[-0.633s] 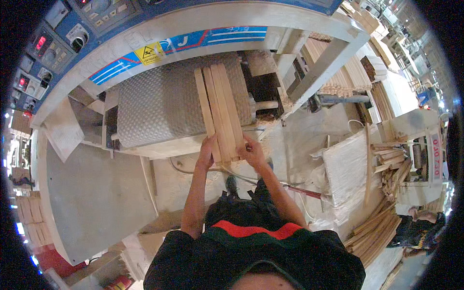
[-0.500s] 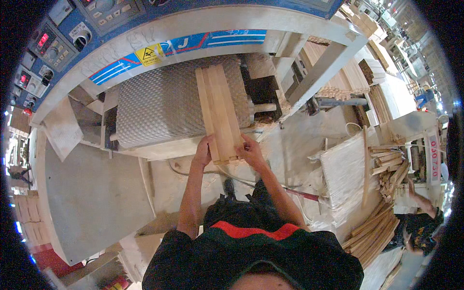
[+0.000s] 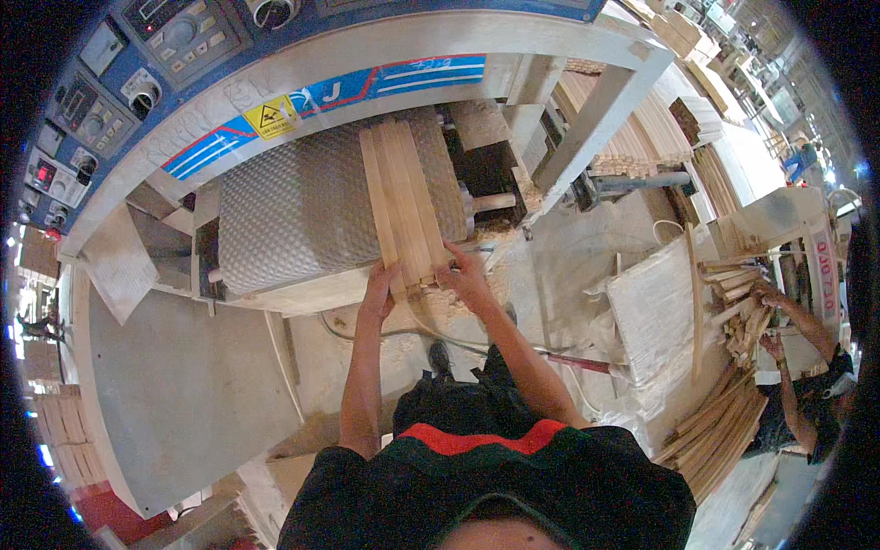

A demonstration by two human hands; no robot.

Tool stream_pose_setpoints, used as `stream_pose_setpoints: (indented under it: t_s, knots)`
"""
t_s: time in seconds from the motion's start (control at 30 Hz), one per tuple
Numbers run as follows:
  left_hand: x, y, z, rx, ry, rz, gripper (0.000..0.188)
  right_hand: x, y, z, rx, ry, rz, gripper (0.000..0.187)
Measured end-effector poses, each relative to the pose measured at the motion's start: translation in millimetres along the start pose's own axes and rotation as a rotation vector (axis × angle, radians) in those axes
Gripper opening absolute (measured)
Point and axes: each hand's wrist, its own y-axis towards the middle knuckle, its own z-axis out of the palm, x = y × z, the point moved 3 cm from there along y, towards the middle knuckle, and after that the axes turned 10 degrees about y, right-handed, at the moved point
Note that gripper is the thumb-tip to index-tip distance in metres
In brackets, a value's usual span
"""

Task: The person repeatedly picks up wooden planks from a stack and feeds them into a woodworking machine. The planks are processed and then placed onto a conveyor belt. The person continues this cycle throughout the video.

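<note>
Several narrow wooden strips (image 3: 401,197) lie side by side as a bundle, their far part resting on the grey textured conveyor belt (image 3: 293,211) of a machine. The near ends stick out past the belt's front edge toward me. My left hand (image 3: 379,288) is closed on the bundle's left side near its end. On the opposite side my right hand (image 3: 464,275) grips the right edge, with fingers at the near corner. Both forearms reach straight forward from the lower edge.
Above the belt runs a pale machine frame (image 3: 385,69) with a blue control panel (image 3: 119,92). A grey sheet panel (image 3: 183,394) stands at left. At right are stacked boards (image 3: 632,128), a wood-strip pile (image 3: 710,431) and a co-worker's arm (image 3: 802,321) handling strips.
The bundle has slid a little farther onto the belt, and both my hands have moved forward with it. At right, the co-worker's arms have come up to the wood strips.
</note>
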Motion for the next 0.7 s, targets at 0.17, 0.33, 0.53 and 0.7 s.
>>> stream_pose_setpoints:
  t_s: [0.17,0.33,0.53,0.7]
  knots:
    - [-6.9,22.5,5.3,-0.065,0.113,0.019,0.038,8.4,21.9,-9.7,-0.016,-0.207,-0.029,0.055]
    - [-5.5,50.9,2.5,-0.173,0.206,0.021,0.051,1.9,57.6,-8.3,-0.063,-0.288,-0.264,0.052]
    - [-22.5,66.9,-12.4,-0.168,0.176,-0.085,0.058,-7.2,78.3,0.1,-0.029,-0.295,-0.186,0.051]
    - [-28.3,47.1,3.0,-0.097,-0.343,0.019,0.057,-4.6,82.7,4.7,-0.041,-0.249,-0.348,0.049]
